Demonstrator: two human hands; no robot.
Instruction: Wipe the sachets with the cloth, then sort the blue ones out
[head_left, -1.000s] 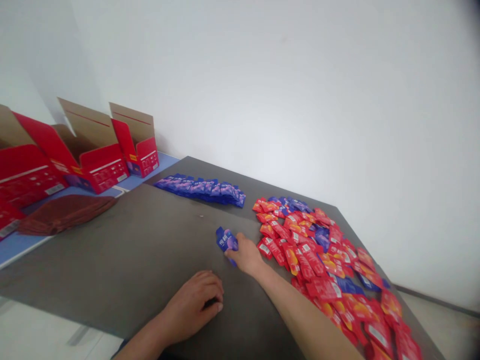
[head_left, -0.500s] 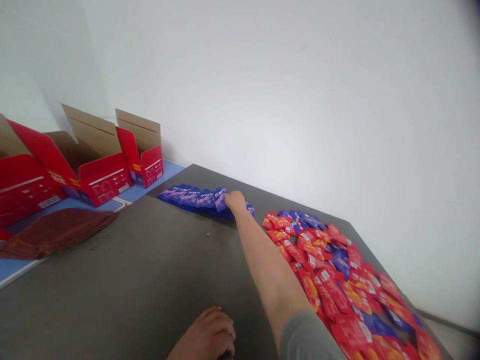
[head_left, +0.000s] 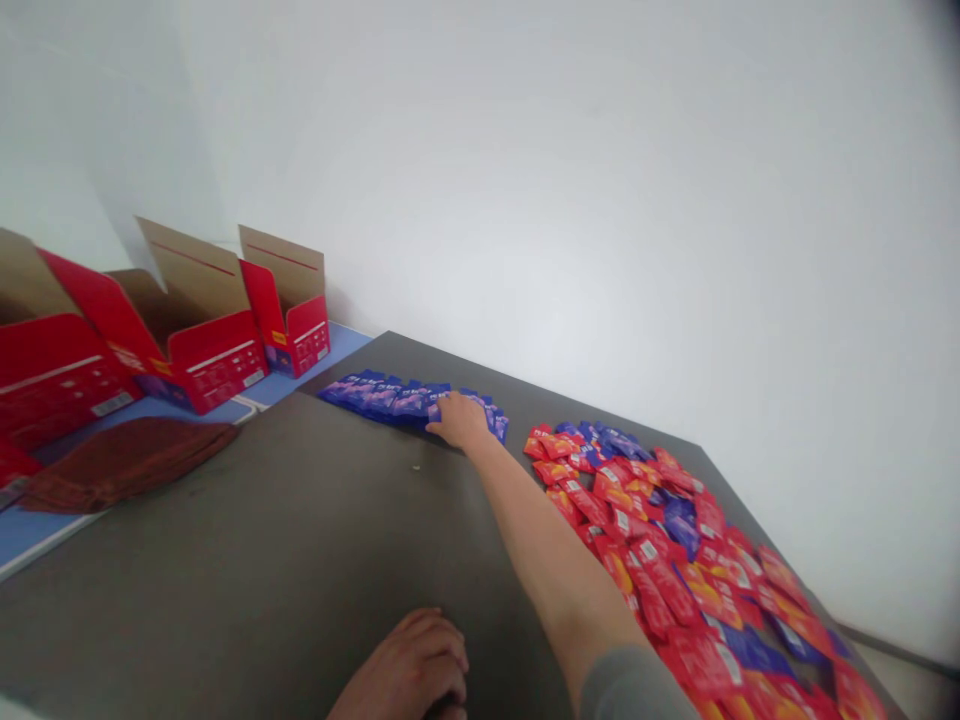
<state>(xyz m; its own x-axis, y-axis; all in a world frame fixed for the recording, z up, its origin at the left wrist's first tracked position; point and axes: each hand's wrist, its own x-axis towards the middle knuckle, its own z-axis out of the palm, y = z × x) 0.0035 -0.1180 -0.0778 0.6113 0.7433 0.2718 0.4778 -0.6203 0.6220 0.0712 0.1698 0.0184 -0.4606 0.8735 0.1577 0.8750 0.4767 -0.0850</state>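
Note:
Towards the far edge of the dark table, my right hand [head_left: 460, 421] is on a row of overlapping blue-purple sachets [head_left: 382, 394]. Its thumb and fingers are closed at one sachet [head_left: 434, 409], which they partly cover. More of the row shows on both sides of the hand. Near the bottom of the view, my left hand [head_left: 411, 668] is low over the table with its fingers curled in. Whatever may be inside that hand is hidden.
A spread of red sachets [head_left: 660, 580] with some blue ones mixed in covers the table's right side. Open red cardboard boxes [head_left: 221, 350] stand at the left on a blue surface [head_left: 345, 342]. A folded brown cloth [head_left: 135, 460] lies before them, overlapping the dark table [head_left: 300, 540].
My right hand has come down slightly and to the left, lowering the sachet it held raised onto the row. My left hand has barely moved.

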